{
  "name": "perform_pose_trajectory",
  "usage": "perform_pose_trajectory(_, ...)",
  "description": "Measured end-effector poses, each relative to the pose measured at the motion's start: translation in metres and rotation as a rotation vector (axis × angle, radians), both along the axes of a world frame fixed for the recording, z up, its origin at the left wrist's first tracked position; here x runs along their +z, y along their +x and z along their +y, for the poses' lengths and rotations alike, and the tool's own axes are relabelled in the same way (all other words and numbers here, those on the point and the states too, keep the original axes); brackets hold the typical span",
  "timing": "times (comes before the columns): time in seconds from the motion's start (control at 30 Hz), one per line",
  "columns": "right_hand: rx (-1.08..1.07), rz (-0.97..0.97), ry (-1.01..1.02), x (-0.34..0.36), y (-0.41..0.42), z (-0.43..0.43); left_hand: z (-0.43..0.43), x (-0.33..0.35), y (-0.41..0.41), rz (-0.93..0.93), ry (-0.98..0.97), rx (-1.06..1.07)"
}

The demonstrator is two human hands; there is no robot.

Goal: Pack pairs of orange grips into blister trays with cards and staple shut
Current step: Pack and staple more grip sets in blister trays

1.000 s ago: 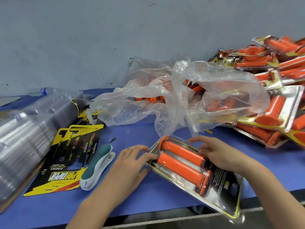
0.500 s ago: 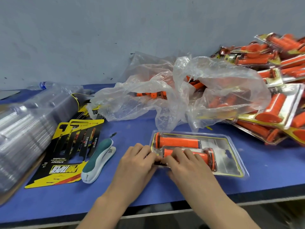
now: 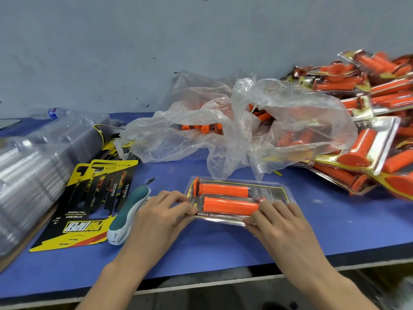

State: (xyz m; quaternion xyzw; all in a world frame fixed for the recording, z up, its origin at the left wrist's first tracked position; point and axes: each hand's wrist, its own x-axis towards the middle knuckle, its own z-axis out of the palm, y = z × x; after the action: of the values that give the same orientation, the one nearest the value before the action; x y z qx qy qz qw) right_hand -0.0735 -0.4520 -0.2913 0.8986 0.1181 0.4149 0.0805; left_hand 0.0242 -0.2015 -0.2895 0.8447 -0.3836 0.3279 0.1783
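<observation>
Orange grips (image 3: 230,205): two, side by side inside the clear blister tray (image 3: 223,221). Their long axes run left to right, parallel to the near edge of the worktop (image 3: 212,249).
Blister tray: flat on the worktop straight ahead of the person, between the two hands. A printed card (image 3: 271,193) shows behind the grips.
Left hand (image 3: 161,213): at the tray's near left corner, fingers (image 3: 178,199) curled over the top and pinching the edge.
Right hand (image 3: 283,224): at the near right part of the tray, fingers over the right end of the nearer grip, thumb along the near edge, squeezing the tray there.
Stapler (image 3: 128,214): teal and white, just beside the left hand on its outer side, long axis pointing away from the person, well apart from the right hand.
Relation that matters: the tray's near long edge lies under both sets of fingertips and the stapler sits to the left, so the left hand is much the nearer. The right hand would have to cross the tray.
Step, as I judge it: pressing the tray shut. No staple can be made out.
Next move calls for: one hand clamping the edge while the other fetches the stapler.
Nearby: spare cards (image 3: 89,198), stacked empty trays (image 3: 33,175), a plastic bag (image 3: 223,121) of loose grips, finished packs (image 3: 368,135).
</observation>
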Motion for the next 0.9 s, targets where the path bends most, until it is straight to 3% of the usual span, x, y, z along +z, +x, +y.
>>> perform_pose_trajectory(0.47, 0.002, 0.071, 0.051, -0.003, -0.014, -0.036, 0.009, -0.005, 0.008, 0.061, 0.012, 0.131)
perform_pose_trajectory(0.63, 0.018, 0.032, 0.016, 0.002, -0.014, -0.032, -0.027, -0.004, -0.016, -0.066, 0.070, -0.031)
perform_pose_trajectory(0.73, 0.085, 0.014, -0.015, 0.000, -0.012, -0.022, -0.034, -0.005, -0.020, -0.024, 0.151, -0.095)
perform_pose_trajectory(0.9, 0.206, 0.217, 0.015, 0.004, -0.006, -0.030, -0.026, -0.003, -0.019, 0.084, 0.161, -0.066)
